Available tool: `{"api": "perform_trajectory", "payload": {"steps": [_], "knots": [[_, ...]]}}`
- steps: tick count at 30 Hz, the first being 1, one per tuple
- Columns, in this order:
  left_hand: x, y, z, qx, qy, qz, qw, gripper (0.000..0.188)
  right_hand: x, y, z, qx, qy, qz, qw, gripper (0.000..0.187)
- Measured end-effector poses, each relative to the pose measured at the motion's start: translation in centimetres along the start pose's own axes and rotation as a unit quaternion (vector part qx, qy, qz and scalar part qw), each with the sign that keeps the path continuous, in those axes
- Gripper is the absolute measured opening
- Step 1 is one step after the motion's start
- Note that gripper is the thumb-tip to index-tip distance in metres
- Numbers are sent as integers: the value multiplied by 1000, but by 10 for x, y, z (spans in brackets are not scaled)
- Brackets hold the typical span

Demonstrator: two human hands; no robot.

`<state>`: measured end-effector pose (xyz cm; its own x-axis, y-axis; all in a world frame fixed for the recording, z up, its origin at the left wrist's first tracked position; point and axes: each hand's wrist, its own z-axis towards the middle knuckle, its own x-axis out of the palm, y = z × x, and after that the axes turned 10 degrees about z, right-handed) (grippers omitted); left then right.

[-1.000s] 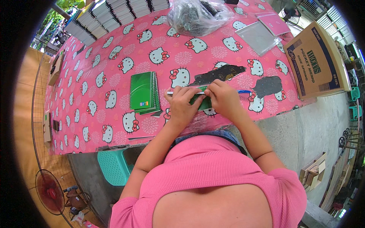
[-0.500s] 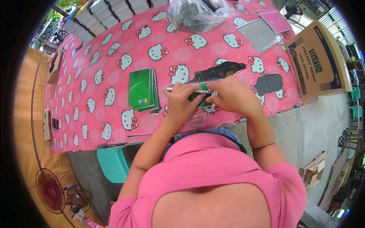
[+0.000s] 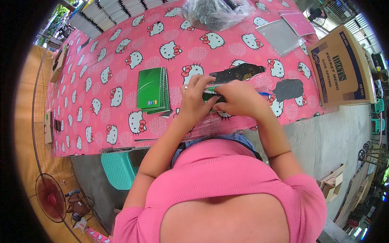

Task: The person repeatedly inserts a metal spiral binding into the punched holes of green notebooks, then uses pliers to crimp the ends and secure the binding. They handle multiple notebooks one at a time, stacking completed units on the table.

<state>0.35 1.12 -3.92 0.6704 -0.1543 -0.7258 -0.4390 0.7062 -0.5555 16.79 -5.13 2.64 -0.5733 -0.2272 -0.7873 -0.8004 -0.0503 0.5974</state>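
Note:
Both my hands are closed on a small green notebook point(image 3: 208, 96) over the near part of the table. My left hand point(image 3: 195, 98) grips its left end, fingers over the top and thumb along the near side. At the right end my right hand point(image 3: 240, 98) pinches it, thumb and fingers close together. Most of the notebook is hidden under the fingers. A thin blue thing point(image 3: 264, 93), perhaps a pen, pokes out beyond my right hand. To the left lies a small, slightly fanned stack of green spiral notebooks point(image 3: 150, 90).
The table has a pink patterned cover point(image 3: 121, 77) with dark worn patches point(image 3: 288, 90). Coiled books point(image 3: 105, 17) stand at the back left, a clear plastic bag point(image 3: 216, 14) at the back. Plastic sleeves point(image 3: 279, 37) and a cardboard box point(image 3: 341, 67) are at right. A teal stool point(image 3: 118, 171) stands below.
My hands have drawn closer together and cover more of the notebook. The blue thing now shows past my right hand. The whole view has shifted slightly.

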Motion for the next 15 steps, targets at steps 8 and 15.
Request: {"api": "perform_trajectory", "payload": {"steps": [8, 15], "knots": [[1, 6, 5, 32, 30, -58, 997, 64, 6, 2, 14, 69, 84, -14, 994, 18], [-5, 13, 5, 32, -28, -69, 997, 63, 12, -1, 24, 23, 78, -55, 995, 25]]}}
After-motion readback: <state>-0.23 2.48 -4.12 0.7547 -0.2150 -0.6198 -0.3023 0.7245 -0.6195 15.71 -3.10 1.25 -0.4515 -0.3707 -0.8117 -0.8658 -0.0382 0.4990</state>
